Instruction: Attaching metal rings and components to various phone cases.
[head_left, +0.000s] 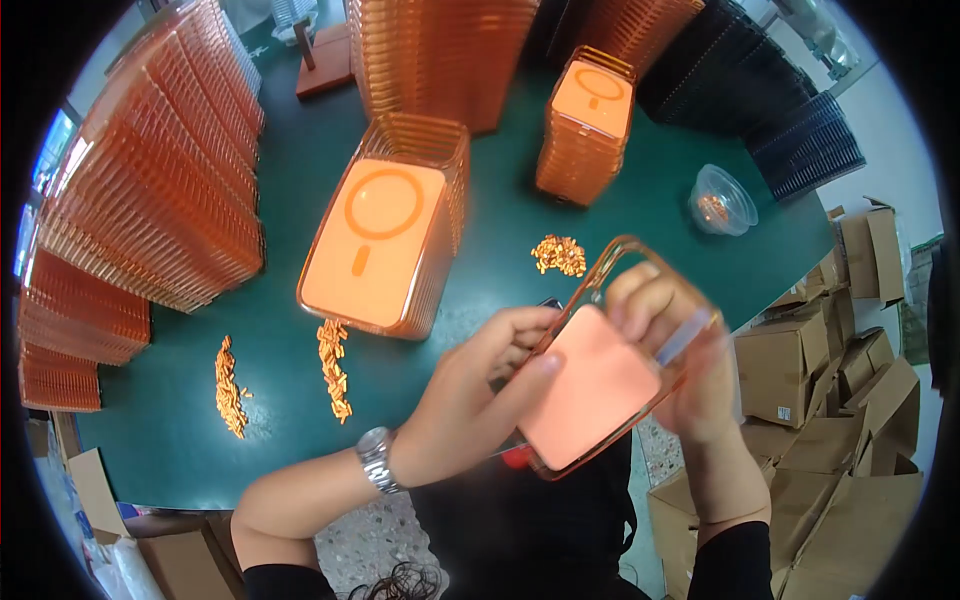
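In front of my body I hold a phone case (590, 390) with a clear orange frame and a pale orange back panel, tilted up to the right. My left hand (470, 400) grips its left side, thumb pressed on the panel and fingers behind the edge. My right hand (690, 350) is at the right side of the case, partly smeared by motion, with its fingers curled at the upper part of the frame. A pale translucent stick (684, 337) with a gold-coloured tip shows in that hand. A silver watch (377, 461) is on my left wrist.
Small gold-coloured pieces lie in piles (558, 255) on the green table (480, 240). Stacked orange cases (375, 245) stand beyond, with more (590, 120) behind. Tall orange stacks (160, 170) are left, black stacks (720, 70) far right. A clear bowl (722, 200) and cardboard boxes (785, 365) are right.
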